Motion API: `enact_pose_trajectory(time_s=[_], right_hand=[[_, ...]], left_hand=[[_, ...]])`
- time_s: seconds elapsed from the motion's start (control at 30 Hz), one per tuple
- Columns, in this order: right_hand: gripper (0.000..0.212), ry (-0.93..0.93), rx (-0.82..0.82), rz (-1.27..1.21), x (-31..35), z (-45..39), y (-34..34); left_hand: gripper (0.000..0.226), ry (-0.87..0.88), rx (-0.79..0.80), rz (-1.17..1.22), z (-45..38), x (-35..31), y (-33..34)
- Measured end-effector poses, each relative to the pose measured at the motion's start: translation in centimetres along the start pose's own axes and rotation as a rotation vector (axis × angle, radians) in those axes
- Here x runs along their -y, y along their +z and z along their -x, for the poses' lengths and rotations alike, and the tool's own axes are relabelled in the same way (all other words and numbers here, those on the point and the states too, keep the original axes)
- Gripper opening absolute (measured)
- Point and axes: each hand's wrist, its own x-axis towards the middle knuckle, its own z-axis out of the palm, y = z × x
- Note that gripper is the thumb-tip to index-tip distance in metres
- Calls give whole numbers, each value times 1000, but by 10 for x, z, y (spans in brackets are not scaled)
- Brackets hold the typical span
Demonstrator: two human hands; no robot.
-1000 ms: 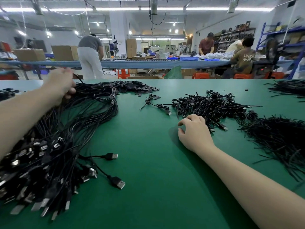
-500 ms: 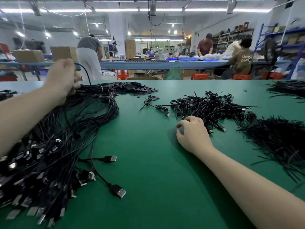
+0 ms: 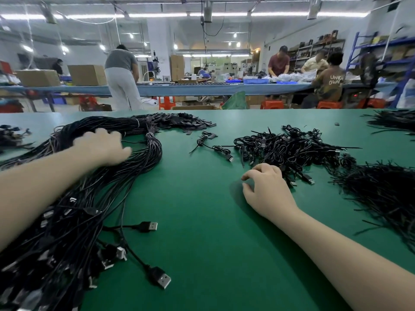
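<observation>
A big bundle of long black USB cables [image 3: 155, 151] loops across the left of the green table [image 3: 202, 232], its plugs heaped at the near left. My left hand [image 3: 101, 147], blurred by motion, lies on top of the loop with fingers spread. One loose USB plug [image 3: 161, 280] and a second plug [image 3: 150, 226] stick out onto the mat. My right hand [image 3: 267, 189] rests on the table with loosely curled fingers and holds nothing, just in front of a pile of short tied cables [image 3: 287, 149].
A heap of thin black ties [image 3: 381, 191] lies at the right, with more ties [image 3: 395, 120] at the far right. Flat black strips [image 3: 190, 124] lie behind the bundle. One tied cable [image 3: 215, 149] sits apart. Beyond the table, people work at a long blue bench [image 3: 202, 88].
My left hand, which was raised and pinching a cable at the far left, has dropped down and to the right onto the bundle. My right hand has hardly moved.
</observation>
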Motion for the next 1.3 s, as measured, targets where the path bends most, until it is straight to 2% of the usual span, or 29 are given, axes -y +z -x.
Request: enact_pose_trajectory(time_s=[0.07, 0.13, 0.17, 0.27, 0.37, 0.43, 0.5, 0.6, 0.7, 0.77, 0.8, 0.87, 0.97, 1.03, 1.13, 1.2, 1.3], right_hand=[[24, -8, -8, -9, -1, -1, 1], [24, -14, -12, -11, -1, -3, 3], [24, -20, -11, -8, -2, -4, 4], [24, -33, -13, -10, -3, -7, 7], [24, -35, -9, -22, -5, -8, 9], [24, -32, 2, -20, -6, -9, 9], [24, -25, 13, -22, -6, -9, 10], [24, -23, 16, -31, -7, -10, 10], [24, -13, 25, -35, -7, -9, 9], [24, -8, 30, -33, -5, -8, 7], [24, -8, 32, -31, -4, -8, 6], [24, -10, 36, -22, -3, -7, 4], [25, -13, 35, -20, -1, -3, 0], [25, -6, 37, -23, -1, -3, 0], [26, 3, 38, -23, 0, -2, -2], [26, 11, 38, -14, 1, -2, -4], [25, 24, 33, -16, 2, 0, -5]], left_hand=[[73, 127, 9, 232, 2, -21, 12], [75, 300, -59, 205, -5, -42, 32], [71, 325, -55, 144, -8, -47, 42], [56, 287, -64, 8, -21, -54, 62], [60, 252, -90, -117, -35, -40, 69], [56, 56, -63, -184, -48, -19, 67], [51, -147, 57, -212, -60, 2, 65], [49, -73, 141, -275, -61, 4, 48], [29, -70, 29, -261, -46, 1, 32], [13, -85, 8, -239, -36, 9, 24], [11, -93, 35, -200, -32, 13, 21], [28, -62, 143, -125, -27, 19, 16], [50, -15, 245, -145, -12, 17, 19], [47, -44, 310, -119, -6, 18, 24], [35, -147, 501, 110, 7, 28, 19], [31, -157, 556, 192, 20, 32, 12], [45, 9, 561, 15, 39, 28, 4]])
